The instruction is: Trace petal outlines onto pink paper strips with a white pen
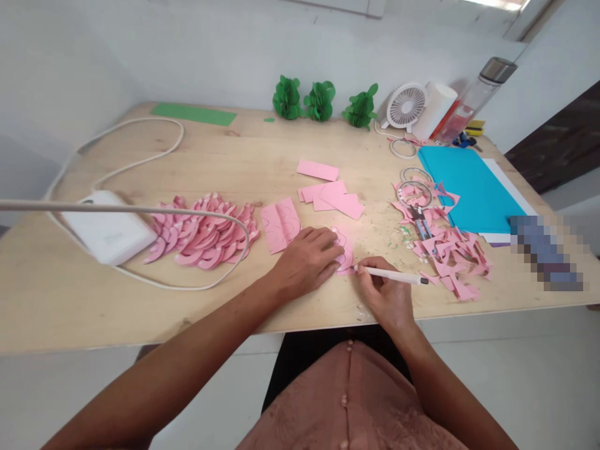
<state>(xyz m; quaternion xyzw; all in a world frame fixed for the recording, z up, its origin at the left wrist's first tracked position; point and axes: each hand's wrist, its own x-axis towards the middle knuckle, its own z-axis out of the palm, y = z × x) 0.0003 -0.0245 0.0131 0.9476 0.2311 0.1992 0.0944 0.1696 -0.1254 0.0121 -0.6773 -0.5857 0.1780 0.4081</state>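
A pink paper piece [345, 250] with curved outlines drawn on it lies on the table before me. My left hand [310, 259] rests flat on the left part of that paper, fingers spread. In my right hand [387, 292] is a white pen [396, 275], its tip at the paper's lower right edge. Left of the paper sits a folded pink card [281, 225] with drawn curves. Blank pink strips [344, 201] lie behind my hands. A heap of cut pink petal shapes [206, 231] is at the left.
White cable loops around a white box [112, 228] at left. Three green paper shapes [320, 101], a small fan [407, 106] and a bottle [478, 100] stand at the back. Right are pink scraps [457, 262], scissors [420, 222], tape rolls [414, 194] and a blue folder [473, 190].
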